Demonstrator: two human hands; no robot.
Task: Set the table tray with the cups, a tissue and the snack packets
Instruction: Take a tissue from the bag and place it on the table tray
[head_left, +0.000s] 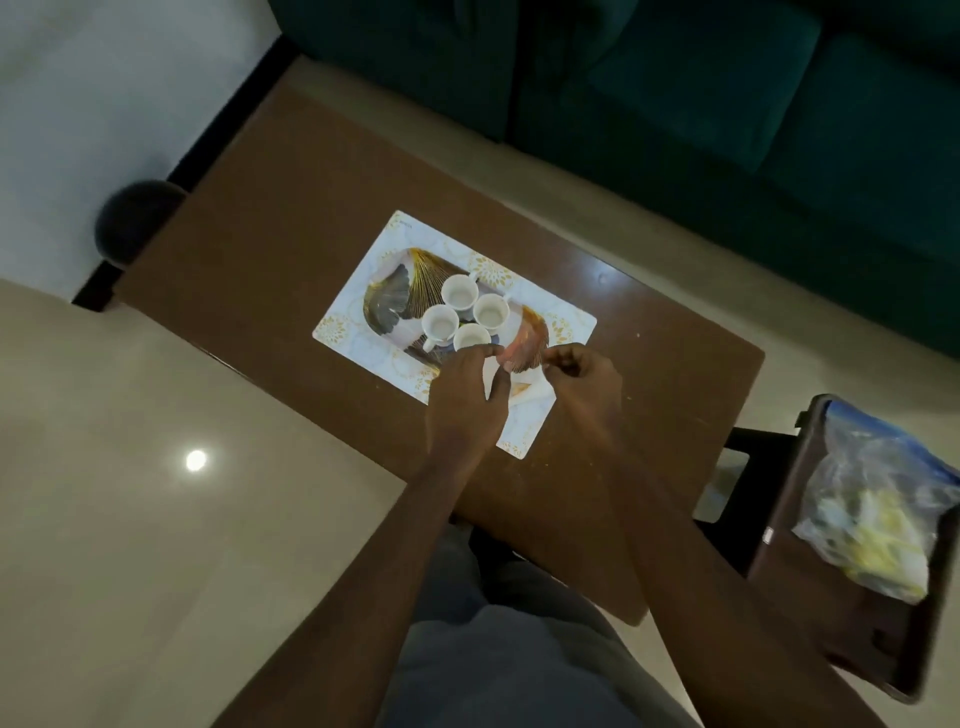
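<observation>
Several white cups (460, 291) stand close together on a leaf-patterned tray (387, 299), which lies on a white placemat (358, 275) on the brown table (260, 218). Over the tray's right end, both hands pinch a thin pinkish sheet (522, 351) that looks like a tissue. My left hand (465, 400) grips its left edge and my right hand (584, 376) its right edge. Under the hands lies a pale folded piece (524, 391), partly hidden.
A dark stool (795, 566) at the right carries a clear plastic bag (878, 514) with yellowish packets inside. A green sofa (675, 78) runs along the far side of the table. A dark round object (135, 218) sits by the table's left corner.
</observation>
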